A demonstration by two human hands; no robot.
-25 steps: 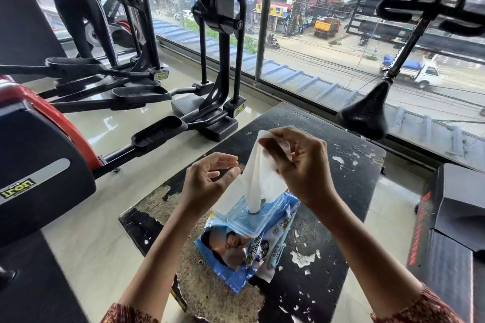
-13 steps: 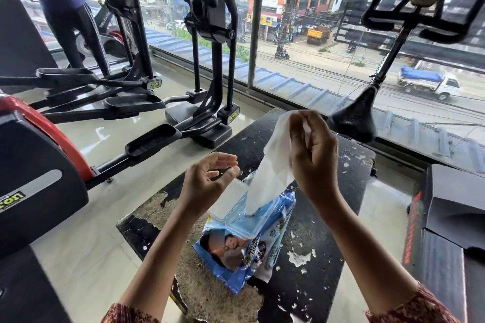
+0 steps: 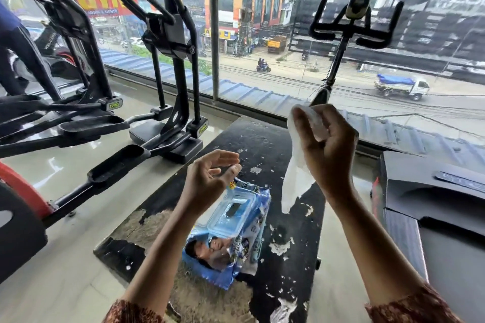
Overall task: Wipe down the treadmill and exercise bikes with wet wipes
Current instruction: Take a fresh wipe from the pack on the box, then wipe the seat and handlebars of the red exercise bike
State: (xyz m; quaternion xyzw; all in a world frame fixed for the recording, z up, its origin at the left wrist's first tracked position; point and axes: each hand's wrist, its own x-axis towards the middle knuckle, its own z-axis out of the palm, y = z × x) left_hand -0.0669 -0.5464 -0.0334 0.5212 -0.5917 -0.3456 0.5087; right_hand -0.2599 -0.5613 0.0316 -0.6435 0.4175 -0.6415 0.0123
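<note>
A blue pack of wet wipes (image 3: 231, 233) lies on a worn black bench (image 3: 288, 244) in front of me, its clear lid flap open. My right hand (image 3: 325, 149) is raised above the bench and grips a white wet wipe (image 3: 296, 178) that hangs free of the pack. My left hand (image 3: 210, 178) hovers just above the pack's far end, fingers apart, holding nothing. An exercise bike's handlebars (image 3: 354, 26) rise behind my right hand by the window. The black body of a treadmill or similar machine (image 3: 433, 204) sits at the right.
Black elliptical trainers (image 3: 168, 60) with long foot pedals (image 3: 115, 168) stand at the left on a pale glossy floor. A person's legs (image 3: 18, 47) show at the far left. A glass window wall (image 3: 262, 47) runs along the back.
My right hand has lifted up and to the right, pulling the wipe fully out of the pack. My left hand has stayed above the pack.
</note>
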